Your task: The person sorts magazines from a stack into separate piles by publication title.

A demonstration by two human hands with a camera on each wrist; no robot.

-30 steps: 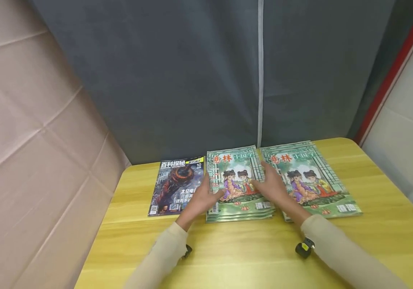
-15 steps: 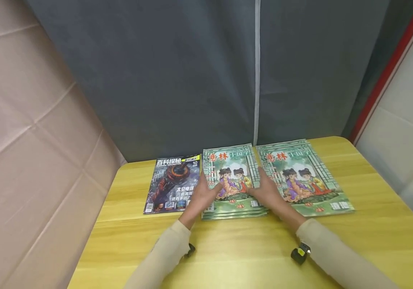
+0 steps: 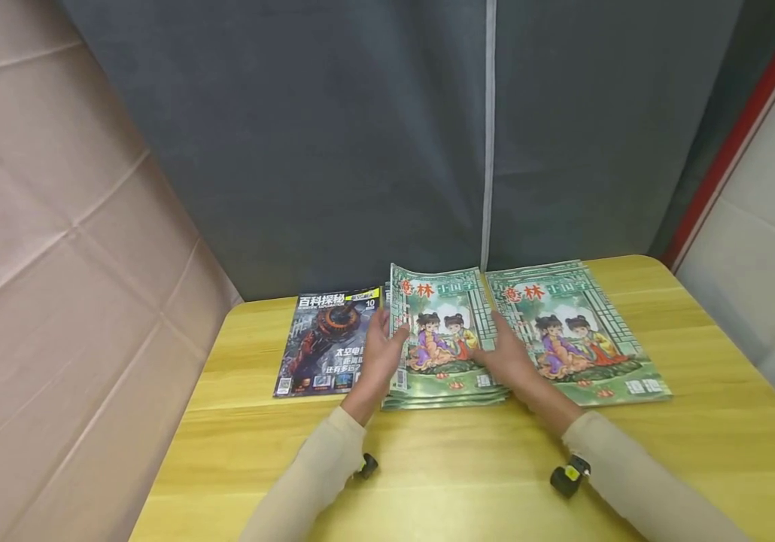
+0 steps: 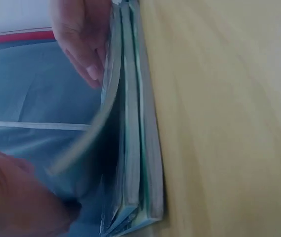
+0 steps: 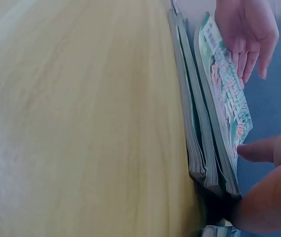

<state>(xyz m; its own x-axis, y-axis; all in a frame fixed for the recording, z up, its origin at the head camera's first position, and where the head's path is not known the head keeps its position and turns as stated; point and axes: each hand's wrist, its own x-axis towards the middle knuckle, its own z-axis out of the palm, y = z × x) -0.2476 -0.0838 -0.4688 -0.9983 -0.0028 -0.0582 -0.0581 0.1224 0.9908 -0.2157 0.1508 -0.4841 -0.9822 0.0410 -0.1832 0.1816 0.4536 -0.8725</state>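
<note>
In the head view, a green magazine (image 3: 445, 331) with two cartoon children on its cover tops the middle stack, its left side bent up off the magazines beneath. My left hand (image 3: 379, 354) grips that raised left edge, thumb on the cover. At the opposite edge, my right hand (image 3: 512, 357) holds the same magazine, its thumb (image 5: 256, 149) on the cover and fingers along the side. The left wrist view shows the top magazine (image 4: 93, 128) curving away from the lower magazines (image 4: 133, 118), which lie flat.
A dark magazine (image 3: 326, 346) with a mechanical-eye cover lies left of the middle stack. On the right, a second stack of matching green magazines (image 3: 577, 331) is slightly fanned. All rest on a yellow wood-grain table (image 3: 455, 467) against a grey curtain (image 3: 333, 150).
The top magazine's left edge has risen from the stack and bent upward, with my left hand going up slightly along with it. My right hand stays at the right edge.
</note>
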